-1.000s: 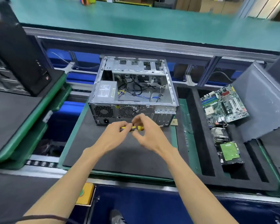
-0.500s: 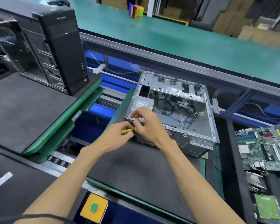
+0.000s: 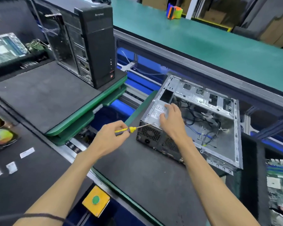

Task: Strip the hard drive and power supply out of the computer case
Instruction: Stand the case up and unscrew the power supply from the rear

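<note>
An open silver computer case [image 3: 201, 121] lies on its side on a dark foam mat [image 3: 137, 173], open side up, its rear panel with fan grilles facing the person. The power supply [image 3: 157, 111], a grey metal box with a white label, sits inside the case at the near-left corner, directly behind that rear panel. Its long axis runs away from the person, along the left wall of the case.

The right hand [image 3: 171, 118] rests on top of the power supply, palm down, fingers spread over the label. The left hand [image 3: 110, 139] is just left of the case, gripping the yellow handle of a screwdriver [image 3: 133, 129]. The shaft points right, its tip at the top-left edge of the rear panel, by the power supply's corner.

The right hand is nearer the power supply and seems best placed to steady or lift it. No hard drive can be made out inside the case; loose black and blue cables [image 3: 203, 128] lie to the right of the power supply.
</note>
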Motion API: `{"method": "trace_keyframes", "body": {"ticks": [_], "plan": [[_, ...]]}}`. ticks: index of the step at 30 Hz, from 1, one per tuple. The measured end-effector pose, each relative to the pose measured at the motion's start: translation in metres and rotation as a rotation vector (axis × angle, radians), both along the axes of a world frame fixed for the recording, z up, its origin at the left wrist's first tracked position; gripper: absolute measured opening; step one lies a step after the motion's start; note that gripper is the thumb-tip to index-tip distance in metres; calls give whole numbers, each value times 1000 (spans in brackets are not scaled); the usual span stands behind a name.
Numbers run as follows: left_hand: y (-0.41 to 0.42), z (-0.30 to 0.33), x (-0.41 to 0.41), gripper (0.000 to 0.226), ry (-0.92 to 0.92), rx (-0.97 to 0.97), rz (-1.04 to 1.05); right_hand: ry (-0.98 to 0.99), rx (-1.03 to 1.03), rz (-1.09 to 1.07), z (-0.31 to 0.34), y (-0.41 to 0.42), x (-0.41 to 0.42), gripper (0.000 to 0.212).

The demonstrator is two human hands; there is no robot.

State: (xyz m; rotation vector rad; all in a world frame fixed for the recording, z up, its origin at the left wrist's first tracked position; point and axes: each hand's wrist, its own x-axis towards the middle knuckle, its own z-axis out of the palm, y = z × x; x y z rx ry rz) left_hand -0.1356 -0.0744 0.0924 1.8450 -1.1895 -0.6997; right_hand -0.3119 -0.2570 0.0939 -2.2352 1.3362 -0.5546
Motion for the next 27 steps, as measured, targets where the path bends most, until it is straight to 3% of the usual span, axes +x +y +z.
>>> {"method": "trace_keyframes", "body": {"ticks": [6, 14, 27], "plan": [[15, -2, -21, 33, -64, 32, 165, -16, -5, 1, -1, 0, -3, 46], [32, -7, -39, 17, -166, 65, 357, -42, -4, 11, 2, 4, -6, 47], [31, -13, -47, 8, -194, 79, 352, -38, 31, 16, 1, 3, -6, 51]]}}
